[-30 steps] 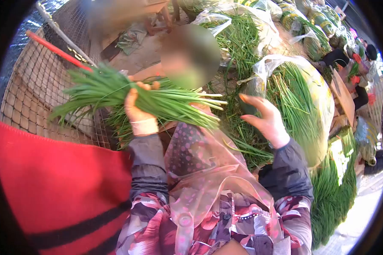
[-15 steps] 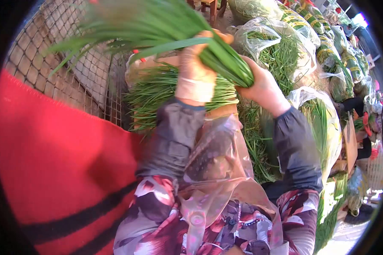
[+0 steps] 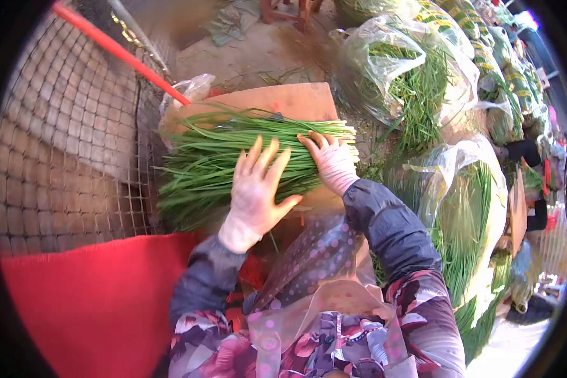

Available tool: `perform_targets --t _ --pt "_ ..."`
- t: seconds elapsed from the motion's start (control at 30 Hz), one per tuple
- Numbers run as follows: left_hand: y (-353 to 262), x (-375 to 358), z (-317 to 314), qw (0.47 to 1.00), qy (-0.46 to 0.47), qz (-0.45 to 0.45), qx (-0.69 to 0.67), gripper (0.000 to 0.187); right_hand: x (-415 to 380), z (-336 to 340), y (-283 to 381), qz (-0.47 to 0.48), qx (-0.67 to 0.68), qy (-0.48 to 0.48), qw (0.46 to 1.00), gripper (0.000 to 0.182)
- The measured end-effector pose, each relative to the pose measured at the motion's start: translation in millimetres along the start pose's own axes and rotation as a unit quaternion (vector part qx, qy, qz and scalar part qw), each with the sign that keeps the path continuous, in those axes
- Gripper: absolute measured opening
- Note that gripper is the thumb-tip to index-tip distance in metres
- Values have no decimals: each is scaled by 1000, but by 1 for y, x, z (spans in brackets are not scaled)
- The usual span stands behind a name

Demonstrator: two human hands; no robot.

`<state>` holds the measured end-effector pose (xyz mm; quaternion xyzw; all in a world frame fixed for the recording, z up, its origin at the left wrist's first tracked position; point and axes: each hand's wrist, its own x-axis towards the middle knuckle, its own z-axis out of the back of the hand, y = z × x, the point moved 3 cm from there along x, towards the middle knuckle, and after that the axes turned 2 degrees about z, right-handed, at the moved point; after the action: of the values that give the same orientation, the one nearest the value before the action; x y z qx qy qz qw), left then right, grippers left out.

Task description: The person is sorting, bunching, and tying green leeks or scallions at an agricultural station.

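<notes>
Whereas both your hands gripped a lifted bunch half a second ago, neither holds one up now; it seems to have joined the heap of chives on the bench, just off centre toward 11 o'clock, so the handling appears to centre on the whole heap. Your left hand spreads wide over its near side, while your right hand rests with fingers parted near the pale ends. Clear bags at 1 o'clock and 3 o'clock contain long green stalks.
</notes>
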<state>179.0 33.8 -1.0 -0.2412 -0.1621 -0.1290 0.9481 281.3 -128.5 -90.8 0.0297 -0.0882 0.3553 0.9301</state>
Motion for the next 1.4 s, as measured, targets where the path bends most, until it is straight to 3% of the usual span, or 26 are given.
perform_targets --t 0.1,0.13,0.23,0.27,0.3,0.37,0.43,0.47,0.5,0.63,0.73,0.8,0.83,0.9,0.97,1.03,1.1,1.13,1.17,1.2,1.23,1.27,1.3,1.33,1.4 --pt "21 29 -69 988 119 -5 95 115 -6 1 -10 40 -27 -2 999 61" --pt "32 29 -92 964 219 17 152 118 -10 7 -13 24 -15 -7 1000 65" --pt "41 22 -113 972 173 11 157 121 -36 57 -12 -26 122 2 992 66" --pt "42 19 -115 976 150 0 160 120 -49 55 -13 -15 186 -19 982 42" --pt "40 21 -116 970 165 8 177 118 -62 46 -10 -82 253 176 948 26" --pt "40 28 -119 969 164 24 182 114 -82 30 -12 -84 285 268 916 26" --pt "42 38 -118 970 165 42 172 107 -79 33 -21 -102 313 268 906 28" --pt "42 39 -120 972 152 44 176 107 -86 11 -26 -95 307 251 913 28" --pt "42 39 -123 973 137 45 181 107 -82 16 -24 -88 263 323 905 27" --pt "39 31 -122 977 136 36 160 112 -81 15 -22 -56 233 207 949 26" --pt "37 31 -124 972 155 39 172 121 -72 6 -15 -20 221 220 950 29" --pt "36 33 -125 960 191 59 194 129 -68 -14 -13 55 145 302 941 30" --pt "35 32 -126 960 191 60 195 129 -71 -14 -15 56 146 301 941 30" --pt "36 32 -127 961 180 58 199 132 -85 -12 -30 48 63 389 918 26" --pt "35 31 -128 963 173 53 199 131 -103 7 -64 8 9 508 861 22" --pt "34 32 -129 962 174 65 202 129 -105 25 -80 -65 -1 461 885 22" --pt "30 32 -128 963 172 66 199 127 -97 26 -57 -21 73 312 947 25" --pt "30 31 -127 963 178 70 192 123 -85 29 -36 48 166 202 964 27" --pt "29 35 -125 964 180 71 185 119 -69 46 -8 15 297 200 934 19" --pt "24 37 -119 967 174 53 176 117 -60 35 8 70 361 135 920 15" --pt "24 40 -120 965 182 49 183 115 -47 14 21 113 213 219 946 14" --pt "20 41 -118 963 182 57 188 114 -41 -7 28 119 188 216 951 13" --pt "19 44 -122 963 182 80 181 115 -38 -35 31 45 264 232 935 12" --pt "22 42 -125 966 173 83 176 120 -44 -17 31 131 179 195 955 7" --pt "22 38 -125 965 177 75 178 126 -58 -25 38 144 142 309 929 15"
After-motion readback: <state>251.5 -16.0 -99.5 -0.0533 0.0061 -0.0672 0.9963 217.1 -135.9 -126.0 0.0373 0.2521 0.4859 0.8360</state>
